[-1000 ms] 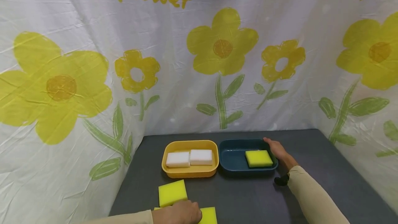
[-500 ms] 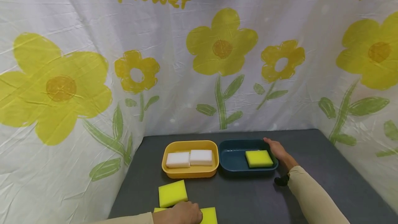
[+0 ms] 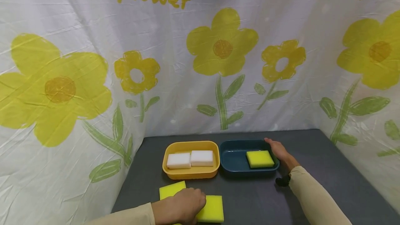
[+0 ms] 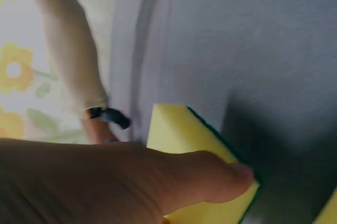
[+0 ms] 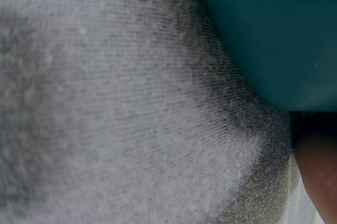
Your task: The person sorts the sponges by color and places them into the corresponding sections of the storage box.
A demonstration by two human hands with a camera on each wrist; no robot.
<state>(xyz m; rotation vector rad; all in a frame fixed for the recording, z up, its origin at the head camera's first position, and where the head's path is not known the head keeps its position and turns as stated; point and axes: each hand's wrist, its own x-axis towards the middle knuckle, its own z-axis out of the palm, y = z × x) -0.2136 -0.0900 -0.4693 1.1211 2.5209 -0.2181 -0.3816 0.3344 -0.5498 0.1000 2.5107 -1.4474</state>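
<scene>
My left hand [image 3: 184,204] pinches a yellow sponge [image 3: 212,209] with a green scouring side. The left wrist view shows the thumb lying across the yellow sponge [image 4: 176,126], its dark green edge turned right; the other fingers are hidden. Partly behind this hand, another yellow sponge [image 3: 168,188] lies on the table, and a sliver of one more shows below the hand. My right hand [image 3: 279,151] rests its extended fingers against the right side of a dark blue tray [image 3: 235,171]. Inside that tray, at its right end, lies a yellow sponge [image 3: 260,159].
Touching or nearly touching the blue tray on its left is a yellow tray [image 3: 190,175] with two white sponges [image 3: 201,158] in it. Both stand toward the back of the dark grey table [image 3: 247,197]. A flower-printed curtain [image 3: 175,114] closes off the back and sides.
My left hand has risen and moved slightly forward, bringing the pinched sponge with it and covering more of the sponge behind. The right hand and both trays have stayed put.
</scene>
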